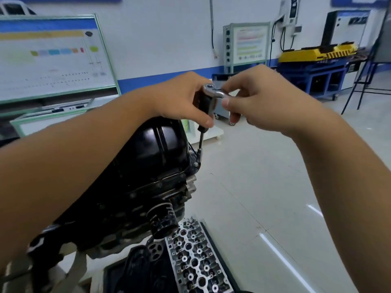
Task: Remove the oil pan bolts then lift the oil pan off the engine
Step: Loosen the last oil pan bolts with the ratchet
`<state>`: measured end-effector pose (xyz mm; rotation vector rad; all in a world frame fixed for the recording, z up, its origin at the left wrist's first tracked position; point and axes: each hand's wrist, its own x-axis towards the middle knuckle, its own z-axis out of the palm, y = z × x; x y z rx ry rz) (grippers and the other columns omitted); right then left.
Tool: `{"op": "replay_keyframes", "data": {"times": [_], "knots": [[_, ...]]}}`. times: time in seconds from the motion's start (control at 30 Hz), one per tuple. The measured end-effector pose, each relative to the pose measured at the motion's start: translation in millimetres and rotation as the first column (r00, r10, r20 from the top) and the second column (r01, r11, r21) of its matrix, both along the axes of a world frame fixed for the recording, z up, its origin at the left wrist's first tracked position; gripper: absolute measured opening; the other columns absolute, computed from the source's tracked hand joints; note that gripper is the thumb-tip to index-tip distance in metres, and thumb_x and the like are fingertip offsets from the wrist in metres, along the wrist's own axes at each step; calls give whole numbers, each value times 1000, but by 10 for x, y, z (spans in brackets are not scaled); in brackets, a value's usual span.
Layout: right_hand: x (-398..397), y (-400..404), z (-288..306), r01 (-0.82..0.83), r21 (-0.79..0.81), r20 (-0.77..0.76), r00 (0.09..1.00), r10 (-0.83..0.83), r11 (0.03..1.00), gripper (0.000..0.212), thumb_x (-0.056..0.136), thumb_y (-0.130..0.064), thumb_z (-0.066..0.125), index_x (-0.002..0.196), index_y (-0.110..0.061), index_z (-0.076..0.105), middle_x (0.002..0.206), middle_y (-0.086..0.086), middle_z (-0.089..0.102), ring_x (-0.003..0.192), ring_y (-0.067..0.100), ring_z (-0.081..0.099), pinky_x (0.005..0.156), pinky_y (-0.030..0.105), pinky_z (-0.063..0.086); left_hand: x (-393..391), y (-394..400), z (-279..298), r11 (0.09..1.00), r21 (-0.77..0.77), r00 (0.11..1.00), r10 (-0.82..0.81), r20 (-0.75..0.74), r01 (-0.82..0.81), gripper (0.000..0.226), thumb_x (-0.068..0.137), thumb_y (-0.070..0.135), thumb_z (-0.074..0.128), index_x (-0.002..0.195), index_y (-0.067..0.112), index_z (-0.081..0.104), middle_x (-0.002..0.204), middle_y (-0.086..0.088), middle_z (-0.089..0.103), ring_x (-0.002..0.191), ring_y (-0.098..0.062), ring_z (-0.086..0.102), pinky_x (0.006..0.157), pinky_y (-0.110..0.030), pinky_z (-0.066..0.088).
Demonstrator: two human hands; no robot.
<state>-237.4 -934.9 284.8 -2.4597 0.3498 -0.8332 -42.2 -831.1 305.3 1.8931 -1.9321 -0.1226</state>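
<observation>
Oil pan: black and glossy, it sits on top of the upturned engine at the centre left, partly hidden behind your left forearm. A bolt shows on its right-hand flange. The black oil filter on the near side of the engine carries white print, too blurred to read. No other writing in the room is legible; the text on the wall board at the far left and on the panel at the far right is smeared out.

Your left hand is closed around the black handle of the driver, thumb along its near side. The thin shaft runs down and slightly left from the handle, and its socket tip sits just above the flange bolt; whether it touches is unclear.

Your right hand pinches the chrome ratchet head fitted on top of the handle, thumb and forefinger curled on it, the remaining fingers loosely bent below.

A cylinder head lies on the floor near you, just right of a black cover.
</observation>
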Motion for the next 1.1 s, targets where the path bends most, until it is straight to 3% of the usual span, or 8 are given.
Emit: {"op": "replay_keyframes", "data": {"times": [0.23, 0.37, 0.47, 0.6, 0.73, 0.9, 0.97, 1.1], "knots": [[111, -27, 83, 7, -83, -105, 994, -16, 997, 20, 103, -22, 61, 91, -18, 76, 68, -1, 73, 44, -1, 52, 41, 13, 39, 321, -166, 96, 973, 145, 984, -178, -18, 179, 29, 74, 37, 91, 92, 20, 75, 86, -5, 76, 85, -26, 74, 84, -55, 58], [132, -29, 142, 25, -82, -125, 992, -35, 996, 25, 103, -21, 60, 83, -20, 75, 68, 1, 73, 42, 1, 50, 41, 14, 38, 354, -217, 110, 961, 158, 972, -217, -90, 229, 29, 76, 35, 91, 97, 23, 75, 94, -5, 77, 90, -29, 75, 87, -51, 59], [190, 0, 148, 54, -85, -154, 986, -66, 995, 23, 104, -22, 58, 89, -15, 75, 68, 3, 73, 42, 2, 51, 41, 15, 40, 441, -222, 84, 957, 142, 961, -230, -154, 252, 29, 79, 18, 89, 101, 9, 74, 96, -16, 75, 89, -39, 74, 85, -58, 59], [308, 62, 233, 103, -160, -203, 970, -135, 982, 22, 105, -31, 56, 118, -20, 71, 76, 3, 74, 48, 10, 59, 45, 24, 52, 438, -205, 101, 952, 156, 957, -236, -169, 263, 28, 81, 11, 86, 102, 1, 71, 96, -12, 77, 89, -32, 76, 85, -60, 59], [400, 172, 298, 81, -310, -148, 980, -132, 947, 34, 105, -40, 56, 114, -12, 75, 73, 7, 68, 43, 1, 55, 36, 13, 38, 477, -139, 95, 954, 133, 956, -248, -155, 269, 34, 78, 16, 86, 103, -1, 71, 95, -13, 77, 91, -34, 76, 89, -59, 58], [391, 187, 426, 91, -340, -152, 977, -151, 936, 33, 103, -39, 59, 106, -11, 76, 69, 9, 69, 56, 36, 67, 43, 43, 55, 491, -68, 118, 950, 93, 939, -275, -204, 299, 38, 76, 22, 87, 102, 1, 69, 95, -16, 76, 89, -42, 75, 87, -67, 55], [390, 200, 444, 94, -351, -169, 972, -162, 932, 35, 103, -39, 60, 104, -8, 75, 70, 11, 70, 60, 41, 68, 47, 49, 57, 486, -57, 110, 948, 95, 935, -277, -220, 304, 37, 76, 17, 87, 103, -1, 68, 93, -18, 76, 88, -43, 74, 87, -67, 55], [465, 209, 404, 108, -361, -180, 967, -183, 926, 32, 103, -36, 61, 99, -7, 75, 73, 13, 69, 50, 29, 62, 37, 28, 51, 482, -42, 111, 946, 124, 946, -276, -171, 298, 39, 77, 11, 84, 105, -9, 67, 93, -20, 75, 89, -40, 75, 88, -68, 54]]}}
